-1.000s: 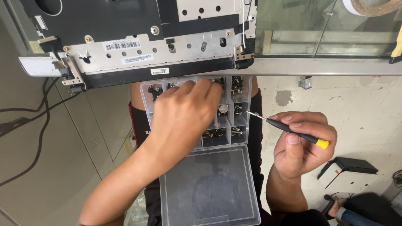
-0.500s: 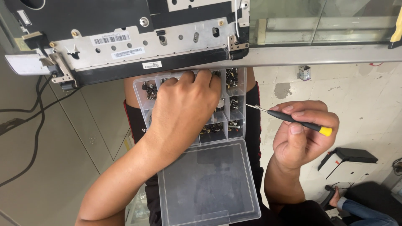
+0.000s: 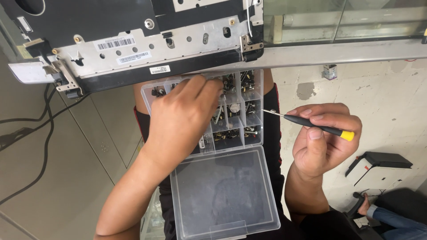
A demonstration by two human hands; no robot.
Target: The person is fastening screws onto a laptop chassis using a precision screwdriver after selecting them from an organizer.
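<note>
The left hand [image 3: 182, 120] lies palm-down over the clear plastic screw box [image 3: 249, 133], fingers curled into its compartments; whether they pinch anything I cannot tell. The right hand [image 3: 322, 142], just right of the box, grips a small black screwdriver [image 3: 311, 125] with a yellow cap, tip pointing at the box. The box's open lid [image 3: 224, 191] lies below it, and the opened laptop chassis [image 3: 133, 49] lies above.

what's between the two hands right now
In the head view, the right-hand compartments of the clear screw organizer lie between the left hand and right hand.
</note>
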